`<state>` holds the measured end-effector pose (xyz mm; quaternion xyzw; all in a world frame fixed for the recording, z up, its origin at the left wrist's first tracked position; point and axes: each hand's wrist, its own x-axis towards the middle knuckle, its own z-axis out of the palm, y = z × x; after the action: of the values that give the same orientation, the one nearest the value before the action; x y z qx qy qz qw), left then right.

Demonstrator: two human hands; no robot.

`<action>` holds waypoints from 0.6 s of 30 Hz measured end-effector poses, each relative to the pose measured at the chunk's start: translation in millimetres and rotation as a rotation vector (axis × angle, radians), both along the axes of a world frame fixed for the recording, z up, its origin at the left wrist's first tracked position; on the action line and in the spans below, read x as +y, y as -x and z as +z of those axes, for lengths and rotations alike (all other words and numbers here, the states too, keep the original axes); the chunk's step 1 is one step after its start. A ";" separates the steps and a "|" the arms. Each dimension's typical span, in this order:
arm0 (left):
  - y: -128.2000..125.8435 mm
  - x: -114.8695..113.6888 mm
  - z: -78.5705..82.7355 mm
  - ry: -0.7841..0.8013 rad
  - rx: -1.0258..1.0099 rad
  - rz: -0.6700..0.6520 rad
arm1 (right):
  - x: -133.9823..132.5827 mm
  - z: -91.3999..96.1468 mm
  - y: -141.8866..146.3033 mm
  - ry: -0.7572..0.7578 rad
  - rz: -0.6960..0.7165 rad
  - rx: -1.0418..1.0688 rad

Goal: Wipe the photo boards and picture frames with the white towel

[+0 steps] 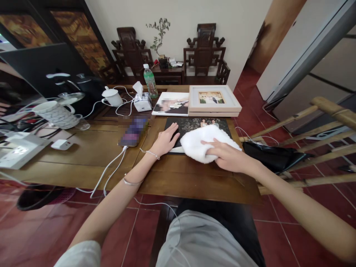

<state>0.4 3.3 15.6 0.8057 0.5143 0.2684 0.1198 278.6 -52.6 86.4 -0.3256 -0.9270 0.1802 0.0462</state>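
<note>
A dark photo panel with a printed picture lies flat on the wooden table in front of me. Its left side is under my left hand, which rests flat with the fingers stretched out. My right hand grips a white fluffy cloth, pressed over the right part of the panel. The cloth hides much of that side, and some of my right fingers are tucked into it. Just behind the panel are a white-edged photo print and a light wooden picture frame.
Left of my hands lies a phone on a white cable. Further left are a tissue box, a green-labelled bottle, a lidded cup, a patterned mug and a power strip. A bamboo chair stands at right.
</note>
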 end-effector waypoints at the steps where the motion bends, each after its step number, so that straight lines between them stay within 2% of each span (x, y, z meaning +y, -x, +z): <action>1: -0.1 -0.2 0.2 0.007 0.021 0.000 | 5.3 -1.8 -1.7 -0.022 -0.043 0.015; 5: 0.2 0.3 0.9 0.011 0.059 0.009 | 31.8 -7.0 9.8 -0.034 -0.269 0.154; 9: 1.1 1.5 0.9 0.004 0.061 0.003 | 63.1 -2.1 44.5 0.048 -0.449 0.324; 11: 1.8 2.0 1.0 -0.009 0.049 -0.003 | 79.9 2.0 65.7 0.084 -0.452 0.363; 14: 2.9 2.6 1.1 -0.048 0.032 -0.018 | 103.8 7.3 97.6 0.126 -0.377 0.372; 18: 3.8 2.6 0.3 -0.064 0.037 -0.022 | 124.0 13.1 126.7 0.113 -0.267 0.236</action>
<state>-3.4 5.9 15.9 0.8195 0.4987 0.2684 0.0876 151.9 71.4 99.6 -0.4244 -0.8520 0.2615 0.1599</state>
